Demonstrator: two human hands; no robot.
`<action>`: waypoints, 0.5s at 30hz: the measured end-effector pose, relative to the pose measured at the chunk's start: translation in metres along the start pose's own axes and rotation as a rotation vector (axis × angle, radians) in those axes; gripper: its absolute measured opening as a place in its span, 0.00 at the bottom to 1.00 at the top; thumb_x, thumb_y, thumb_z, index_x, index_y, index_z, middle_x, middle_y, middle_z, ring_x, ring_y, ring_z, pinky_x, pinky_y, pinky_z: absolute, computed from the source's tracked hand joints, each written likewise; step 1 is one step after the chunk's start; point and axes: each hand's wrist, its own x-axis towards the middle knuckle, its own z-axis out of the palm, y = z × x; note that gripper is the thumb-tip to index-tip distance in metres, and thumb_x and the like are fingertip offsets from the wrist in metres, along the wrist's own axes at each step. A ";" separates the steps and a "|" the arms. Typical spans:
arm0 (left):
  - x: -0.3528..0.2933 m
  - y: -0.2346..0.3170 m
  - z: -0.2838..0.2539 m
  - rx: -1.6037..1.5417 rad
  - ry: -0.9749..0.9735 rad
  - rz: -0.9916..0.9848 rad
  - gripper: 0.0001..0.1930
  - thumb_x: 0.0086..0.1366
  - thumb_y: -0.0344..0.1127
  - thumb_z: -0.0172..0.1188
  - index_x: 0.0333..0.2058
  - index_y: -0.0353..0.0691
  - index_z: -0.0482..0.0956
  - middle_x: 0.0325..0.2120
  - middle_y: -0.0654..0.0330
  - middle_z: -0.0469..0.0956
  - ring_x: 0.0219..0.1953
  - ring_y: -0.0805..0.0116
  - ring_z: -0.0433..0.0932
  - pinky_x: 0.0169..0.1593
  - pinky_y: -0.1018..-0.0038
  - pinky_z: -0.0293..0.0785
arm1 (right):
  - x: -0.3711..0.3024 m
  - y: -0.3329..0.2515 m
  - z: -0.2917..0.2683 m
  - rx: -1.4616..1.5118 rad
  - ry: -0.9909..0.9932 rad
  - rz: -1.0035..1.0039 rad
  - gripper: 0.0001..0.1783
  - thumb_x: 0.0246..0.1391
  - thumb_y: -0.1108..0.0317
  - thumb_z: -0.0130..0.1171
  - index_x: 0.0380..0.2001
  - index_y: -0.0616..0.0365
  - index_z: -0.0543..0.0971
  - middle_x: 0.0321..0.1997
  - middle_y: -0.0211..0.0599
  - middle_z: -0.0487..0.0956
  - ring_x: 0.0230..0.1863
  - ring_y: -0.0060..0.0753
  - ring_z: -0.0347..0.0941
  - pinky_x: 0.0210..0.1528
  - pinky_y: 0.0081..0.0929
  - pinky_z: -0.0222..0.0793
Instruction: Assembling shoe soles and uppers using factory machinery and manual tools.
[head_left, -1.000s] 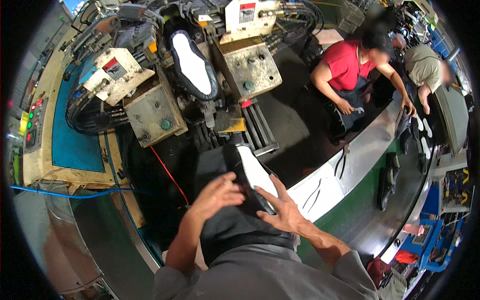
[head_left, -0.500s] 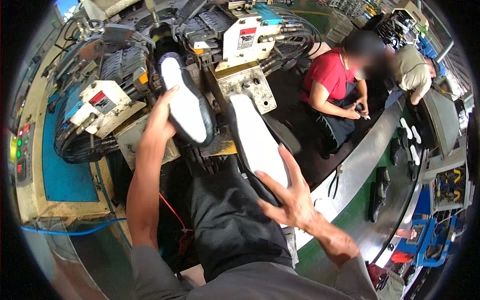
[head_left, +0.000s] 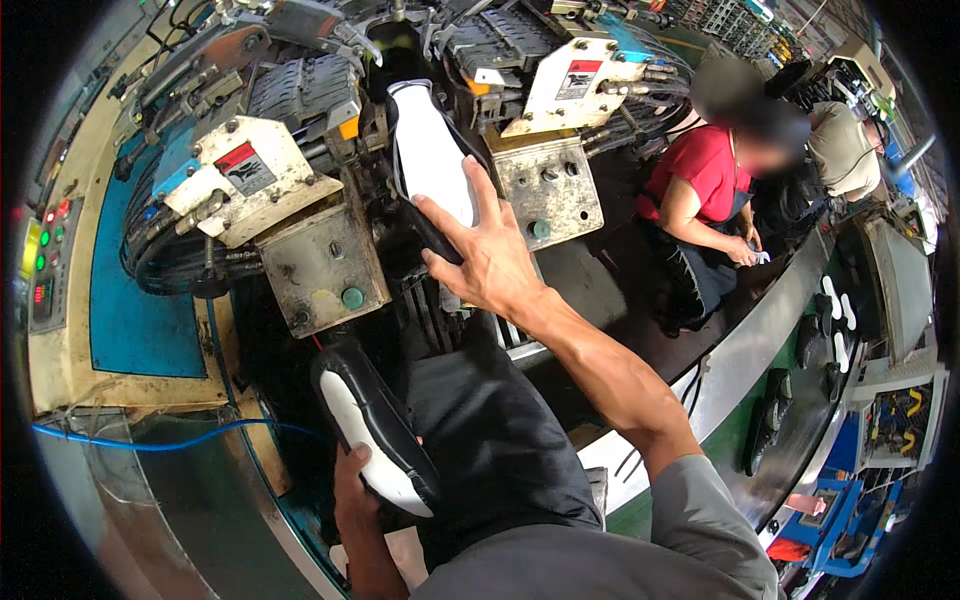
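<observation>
Low on the left, beside my dark trousers, my left hand [head_left: 355, 490] is closed round a black shoe upper [head_left: 372, 430] with its white underside turned up. Part of that hand is hidden behind the shoe. Straight ahead, a second shoe upper [head_left: 432, 150], also black with a white underside, lies in the middle of the machine, its narrower end pointing away from me. My right hand [head_left: 490, 255] grips its near end, fingers spread over the white underside and black side.
Machine clamps with metal plates [head_left: 240, 180] and hoses flank the shoe. A control panel [head_left: 50, 260] with lit buttons stands far left. At right, a person in a red top [head_left: 700, 180] handles something small beside a metal bench [head_left: 730, 390]. Several dark shoes [head_left: 768, 420] lie beyond it.
My left hand has drawn its shoe out of the machine and down to my lap's left side. My right hand has carried the other shoe forward and left into the machine.
</observation>
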 end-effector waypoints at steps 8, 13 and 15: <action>-0.023 -0.055 -0.037 -0.013 0.217 -0.172 0.46 0.60 0.45 0.69 0.74 0.35 0.63 0.60 0.45 0.78 0.61 0.44 0.79 0.66 0.47 0.76 | 0.001 0.016 -0.008 0.147 0.268 0.091 0.47 0.58 0.52 0.77 0.76 0.58 0.70 0.83 0.69 0.53 0.79 0.72 0.60 0.79 0.54 0.64; -0.021 -0.063 -0.024 0.057 0.226 -0.202 0.46 0.61 0.44 0.69 0.75 0.35 0.63 0.61 0.48 0.76 0.63 0.48 0.76 0.64 0.49 0.73 | 0.053 0.059 -0.016 0.512 0.035 0.498 0.31 0.63 0.51 0.70 0.54 0.71 0.86 0.40 0.58 0.89 0.43 0.49 0.89 0.53 0.41 0.82; -0.022 -0.065 -0.021 0.072 0.225 -0.194 0.41 0.64 0.44 0.68 0.74 0.37 0.65 0.59 0.50 0.78 0.61 0.49 0.78 0.64 0.51 0.74 | 0.056 0.064 -0.031 0.435 -0.175 0.478 0.24 0.71 0.58 0.64 0.52 0.74 0.87 0.38 0.40 0.87 0.37 0.29 0.80 0.41 0.35 0.80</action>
